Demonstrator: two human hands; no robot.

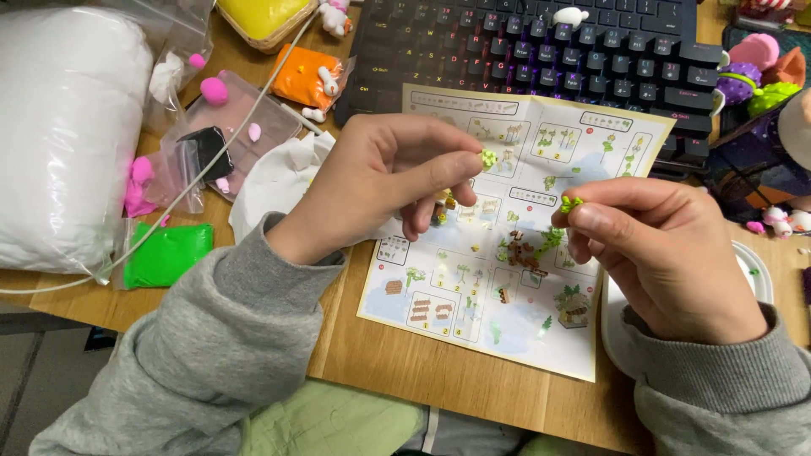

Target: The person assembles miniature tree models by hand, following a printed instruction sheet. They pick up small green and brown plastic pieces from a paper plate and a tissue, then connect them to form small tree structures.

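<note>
The left hand [397, 173] is pinching a tiny pale green plastic building piece [488, 157] between thumb and forefinger, the other fingers curling loosely under it. The right hand [667, 245] is gripping a second small bright green leafy piece [570, 203] at its fingertips — the two pieces are hovering near each other but apart, above the paper. Both wrists are showing grey sweatshirt cuffs.

Beneath the hands, a folded paper instruction sheet with small step pictures [473, 312] is lying flat on the wooden desk [380, 363]. A little cluster of brown and green assembled bricks [528, 251] is sitting on the sheet, between the two hands.

A black keyboard with lit keys [541, 51] is lying beyond the sheet, its near edge touching the paper. To the left, a block of bright green modelling clay in clear wrap [165, 253] is resting beside a large white plastic-wrapped bundle [68, 135], and an orange clay packet [308, 76] is lying near the keyboard's corner. A white tray [756, 270] is sitting partly under the right wrist.
</note>
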